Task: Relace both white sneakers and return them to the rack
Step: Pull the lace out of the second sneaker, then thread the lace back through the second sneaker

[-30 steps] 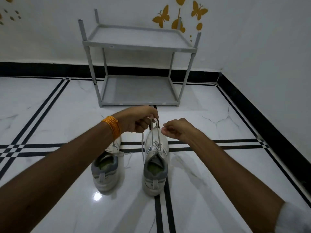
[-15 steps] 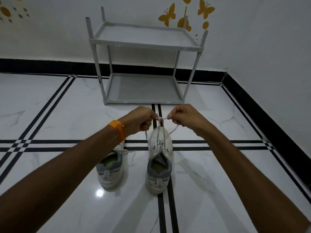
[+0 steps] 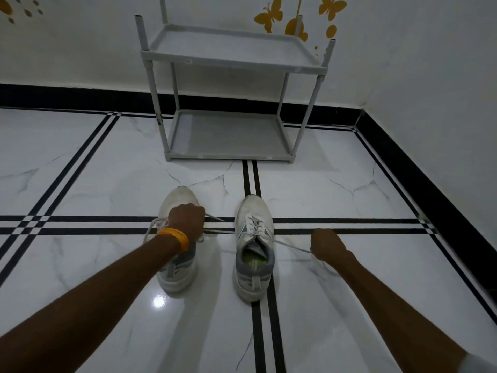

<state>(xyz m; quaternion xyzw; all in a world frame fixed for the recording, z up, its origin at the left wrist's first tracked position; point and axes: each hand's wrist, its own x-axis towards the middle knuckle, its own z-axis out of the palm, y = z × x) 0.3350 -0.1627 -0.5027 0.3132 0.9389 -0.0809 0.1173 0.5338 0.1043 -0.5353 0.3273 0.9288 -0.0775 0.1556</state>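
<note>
Both fists pull the white lace ends (image 3: 291, 246) apart to cinch the right white mesh sneaker (image 3: 254, 249): left hand (image 3: 187, 222) closed over the other sneaker (image 3: 176, 267), right hand (image 3: 326, 244) gripping its end right of it.

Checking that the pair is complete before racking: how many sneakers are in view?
2. The left sneaker stands on the floor, partly under the left hand; the right sneaker stands beside it, straddling the black floor stripe. Both rack shelves are bare.
</note>
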